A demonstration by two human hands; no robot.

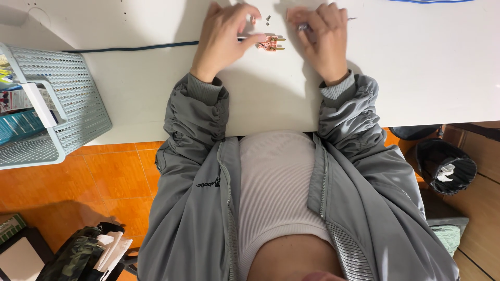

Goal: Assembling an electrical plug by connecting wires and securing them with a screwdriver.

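sleeves: grey jacket cuffs resting on white table (427, 67), wrists apart.
left hand (221, 39): fingers curled, fingertips pinching small brass-pronged plug part (271, 43).
plug part: lies between both hands, touching left fingertips.
right hand (323, 36): fingers bent over thin tool (350, 19); grip unclear.
screw (268, 20): loose, just beyond plug part.
cable (130, 48): dark, runs left.

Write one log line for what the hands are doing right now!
left hand: touching plug part with brass pins | right hand: holding thin tool | small screw: loose on white table | dark cable: leftward
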